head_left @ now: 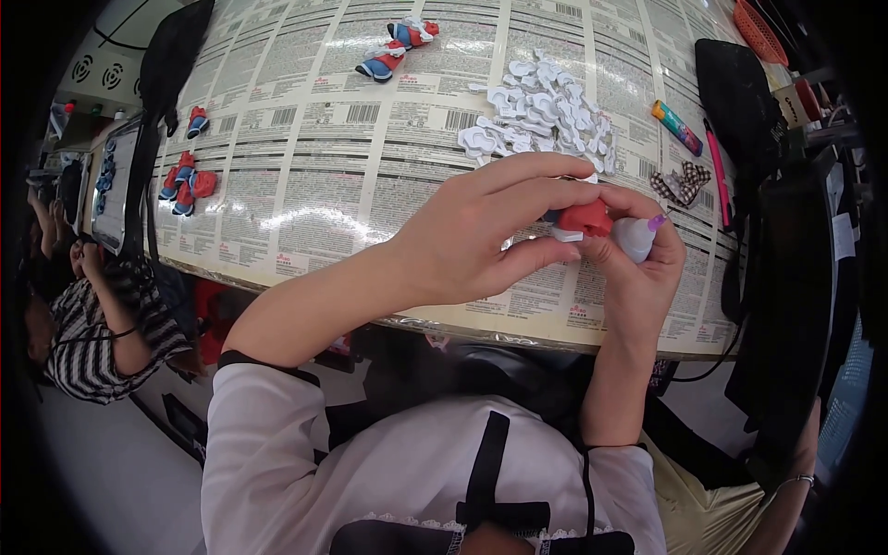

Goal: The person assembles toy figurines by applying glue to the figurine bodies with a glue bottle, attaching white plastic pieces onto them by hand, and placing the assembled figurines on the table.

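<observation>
My left hand pinches a small red figure piece with a white part under it, just above the table's near edge. My right hand grips a small white glue bottle with a purple tip, its nozzle close to the red piece. The two hands touch each other around the piece. Behind them lies a heap of white flat cut-out parts.
The table is covered in printed label sheets. Red-and-blue figures lie at the far middle and at the left. A colourful tube, a pink pen and a checked bow lie right. A person in stripes sits at left.
</observation>
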Motion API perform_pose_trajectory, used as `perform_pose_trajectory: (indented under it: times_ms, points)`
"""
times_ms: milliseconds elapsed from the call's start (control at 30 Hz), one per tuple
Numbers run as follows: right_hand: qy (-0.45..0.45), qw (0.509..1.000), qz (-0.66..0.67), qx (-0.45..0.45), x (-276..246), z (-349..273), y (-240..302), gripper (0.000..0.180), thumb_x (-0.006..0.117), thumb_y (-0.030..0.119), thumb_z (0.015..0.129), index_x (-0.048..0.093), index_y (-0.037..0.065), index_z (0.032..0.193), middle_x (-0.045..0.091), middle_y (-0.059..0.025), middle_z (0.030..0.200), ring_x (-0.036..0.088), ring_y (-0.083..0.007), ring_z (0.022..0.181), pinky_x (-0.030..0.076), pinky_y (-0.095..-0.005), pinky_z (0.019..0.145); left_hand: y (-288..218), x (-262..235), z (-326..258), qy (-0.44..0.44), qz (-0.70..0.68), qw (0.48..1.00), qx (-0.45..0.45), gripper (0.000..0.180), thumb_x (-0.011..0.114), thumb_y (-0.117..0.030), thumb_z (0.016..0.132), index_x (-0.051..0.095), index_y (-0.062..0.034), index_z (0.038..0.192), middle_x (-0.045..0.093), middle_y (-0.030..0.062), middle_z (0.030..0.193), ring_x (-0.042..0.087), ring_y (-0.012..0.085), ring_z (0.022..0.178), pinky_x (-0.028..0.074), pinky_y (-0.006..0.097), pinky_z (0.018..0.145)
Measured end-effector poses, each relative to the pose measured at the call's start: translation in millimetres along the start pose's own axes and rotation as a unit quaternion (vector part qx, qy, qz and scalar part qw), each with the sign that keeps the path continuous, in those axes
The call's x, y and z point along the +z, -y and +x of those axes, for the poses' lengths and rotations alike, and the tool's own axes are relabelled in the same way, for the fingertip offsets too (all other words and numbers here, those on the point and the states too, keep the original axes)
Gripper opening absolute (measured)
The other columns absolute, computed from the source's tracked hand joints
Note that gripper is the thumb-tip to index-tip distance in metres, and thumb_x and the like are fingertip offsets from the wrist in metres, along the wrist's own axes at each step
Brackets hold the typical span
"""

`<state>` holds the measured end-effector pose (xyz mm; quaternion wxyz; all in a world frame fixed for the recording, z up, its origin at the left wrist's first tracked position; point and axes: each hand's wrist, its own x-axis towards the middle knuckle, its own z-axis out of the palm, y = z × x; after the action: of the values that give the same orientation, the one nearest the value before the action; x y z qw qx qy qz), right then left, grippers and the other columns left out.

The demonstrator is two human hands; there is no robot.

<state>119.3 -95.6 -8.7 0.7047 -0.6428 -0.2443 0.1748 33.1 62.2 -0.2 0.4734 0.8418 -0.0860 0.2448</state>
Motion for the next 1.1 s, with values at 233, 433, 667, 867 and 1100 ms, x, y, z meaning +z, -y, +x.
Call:
perform_pose_trajectory:
  times_ms: [233,433,667,867,1100]
  points:
    - [0.017,0.992,-0.038,-0.119,2,2,-4,0.035,0.066,-0.015,0.064,0.065,0.000,0.096,0.063,-0.0082,0.095,0.058,-0.0126,0.085,0.046,-0.0221,0.073,1,5,-4,-0.018,-0.007,1.000,0.015,0.041,0.072,-0.002,0.066,0.060,-0.0007,0.105,0.059,0.0152,0.111,0.060,0.0254,0.096,0.051,0.030,0.079]
    - [0.028,0.989,-0.065,-0.132,1,-1,-5,0.039,0.061,-0.019,0.062,0.064,0.000,0.096,0.062,-0.0122,0.098,0.059,-0.0182,0.093,0.047,-0.0270,0.081,1,7,-4,-0.046,0.011,0.998,0.044,0.038,0.071,-0.002,0.067,0.061,0.0005,0.103,0.061,0.0155,0.106,0.062,0.0255,0.092,0.052,0.030,0.076]
    - [0.027,0.987,-0.078,-0.135,3,-2,-3,0.037,0.061,-0.018,0.062,0.064,0.000,0.095,0.062,-0.0121,0.098,0.059,-0.0178,0.092,0.047,-0.0267,0.081,0,9,-5,-0.059,0.024,0.997,0.051,0.035,0.071,-0.004,0.068,0.062,0.0005,0.101,0.062,0.0158,0.104,0.063,0.0262,0.089,0.052,0.030,0.074]
    - [0.013,0.988,-0.068,-0.134,4,-3,-4,0.035,0.063,-0.016,0.064,0.065,0.001,0.095,0.064,-0.0103,0.094,0.060,-0.0162,0.088,0.047,-0.0252,0.077,0,11,-6,-0.063,0.021,0.996,0.052,0.034,0.070,-0.004,0.069,0.061,0.0008,0.101,0.062,0.0162,0.104,0.063,0.0266,0.089,0.053,0.030,0.074]
    - [0.014,0.988,-0.064,-0.140,4,-3,-5,0.035,0.064,-0.016,0.064,0.066,0.001,0.094,0.064,-0.0103,0.093,0.060,-0.0160,0.087,0.047,-0.0247,0.076,1,11,-7,-0.060,0.036,0.996,0.061,0.034,0.070,-0.005,0.069,0.061,0.0010,0.101,0.061,0.0162,0.105,0.063,0.0265,0.090,0.053,0.029,0.074]
